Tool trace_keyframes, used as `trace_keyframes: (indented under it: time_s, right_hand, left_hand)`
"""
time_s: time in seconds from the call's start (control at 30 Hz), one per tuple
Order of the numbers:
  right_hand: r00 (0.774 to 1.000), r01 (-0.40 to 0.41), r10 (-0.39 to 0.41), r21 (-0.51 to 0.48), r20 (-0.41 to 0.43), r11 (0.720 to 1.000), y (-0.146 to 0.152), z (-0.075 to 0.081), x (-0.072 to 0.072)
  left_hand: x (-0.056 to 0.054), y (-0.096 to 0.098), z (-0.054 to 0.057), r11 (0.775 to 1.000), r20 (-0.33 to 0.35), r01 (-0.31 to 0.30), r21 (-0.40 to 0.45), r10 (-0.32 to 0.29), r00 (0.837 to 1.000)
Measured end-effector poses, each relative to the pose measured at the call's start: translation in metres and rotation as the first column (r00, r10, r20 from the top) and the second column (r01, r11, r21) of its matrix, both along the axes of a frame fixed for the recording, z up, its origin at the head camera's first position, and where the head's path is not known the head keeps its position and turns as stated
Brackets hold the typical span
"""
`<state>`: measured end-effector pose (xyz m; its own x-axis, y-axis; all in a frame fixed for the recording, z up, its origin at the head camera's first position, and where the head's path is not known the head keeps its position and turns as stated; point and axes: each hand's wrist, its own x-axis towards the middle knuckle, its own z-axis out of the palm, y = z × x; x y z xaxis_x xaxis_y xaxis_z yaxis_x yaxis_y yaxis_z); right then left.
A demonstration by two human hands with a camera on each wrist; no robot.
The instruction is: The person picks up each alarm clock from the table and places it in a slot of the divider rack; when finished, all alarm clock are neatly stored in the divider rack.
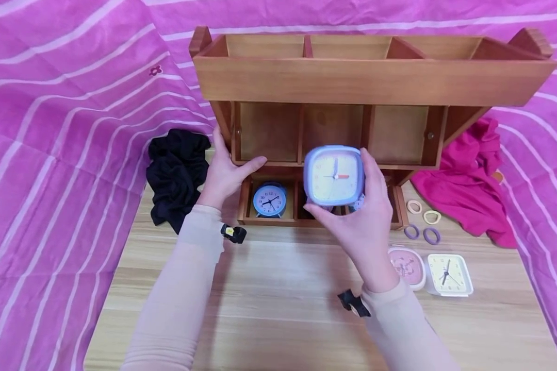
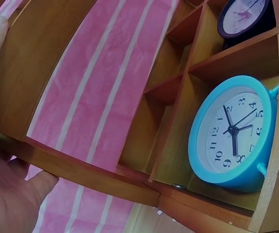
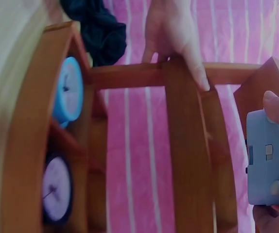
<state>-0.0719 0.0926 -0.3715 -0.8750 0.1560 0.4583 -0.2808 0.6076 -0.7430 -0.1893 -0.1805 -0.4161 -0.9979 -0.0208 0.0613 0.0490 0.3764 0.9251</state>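
Observation:
A square blue alarm clock is pinched between the thumb and fingers of my right hand, its dial facing up toward the head camera. It is held in front of the middle tier of a wooden tiered shelf. My left hand grips the left end of that tier, thumb over its front edge. In the bottom tier's left compartment stands a round light-blue alarm clock. A dark-rimmed round clock occupies the neighbouring compartment. Another clock shows partly behind my right hand.
Right of the shelf lie several hair ties and a magenta cloth. A pink clock, partly covered by my right arm, and a cream square clock rest on the wooden table. Black cloth lies at left.

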Motion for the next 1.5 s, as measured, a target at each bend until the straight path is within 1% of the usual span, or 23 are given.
trace_keyframes:
  time_s: [0.23,0.33,0.43,0.57,0.7,0.8,0.87,1.0,1.17,1.33,1.5]
  right_hand:
    - [0.996,-0.071,0.066,-0.071,-0.068,0.995,-0.037,0.007,-0.027]
    - [0.994,-0.083,0.077,-0.075,-0.079,0.994,-0.051,0.011,-0.038]
    - [0.993,-0.101,0.095,-0.07,-0.074,0.992,-0.063,0.013,-0.05]
    - [0.989,-0.131,0.127,-0.058,-0.074,0.99,-0.077,0.014,-0.065]
    - [0.988,-0.152,0.15,-0.063,-0.03,0.986,-0.09,0.013,-0.076]
    - [0.986,-0.162,0.164,-0.07,0.014,0.984,-0.098,0.012,-0.084]
    - [0.986,-0.164,0.166,-0.055,0.033,0.985,-0.102,0.011,-0.088]
    - [0.987,-0.147,0.146,-0.004,0.067,0.989,-0.105,0.009,-0.093]
    - [0.993,-0.09,0.082,0.107,0.083,0.99,-0.107,0.008,-0.097]
    - [0.996,-0.026,0.007,0.199,0.093,0.98,-0.11,0.007,-0.098]
    - [0.995,-0.003,-0.021,0.243,0.098,0.97,-0.113,0.004,-0.1]
  left_hand:
    - [0.0,-0.004,0.001,1.0,-0.015,-0.009,-0.008,0.009,1.0]
    - [-0.001,-0.004,0.001,1.0,-0.016,-0.007,-0.007,0.007,1.0]
    - [-0.002,-0.007,0.001,1.0,-0.02,-0.013,-0.014,0.012,1.0]
    - [-0.005,-0.011,-0.002,1.0,-0.064,0.0,-0.016,-0.001,0.998]
    - [-0.007,-0.013,-0.005,1.0,-0.108,0.02,-0.002,-0.02,0.994]
    - [-0.007,-0.014,-0.006,1.0,-0.109,0.019,0.003,-0.018,0.994]
    - [-0.007,-0.014,-0.006,1.0,-0.109,0.018,0.011,-0.017,0.994]
    - [-0.005,-0.011,-0.004,0.999,-0.127,0.027,0.018,-0.025,0.992]
    - [-0.005,-0.006,-0.004,0.999,-0.134,0.033,0.03,-0.029,0.991]
    - [-0.005,-0.004,-0.005,0.998,-0.123,0.034,0.044,-0.028,0.992]
    - [-0.005,-0.003,-0.006,0.999,-0.135,0.035,0.042,-0.029,0.99]
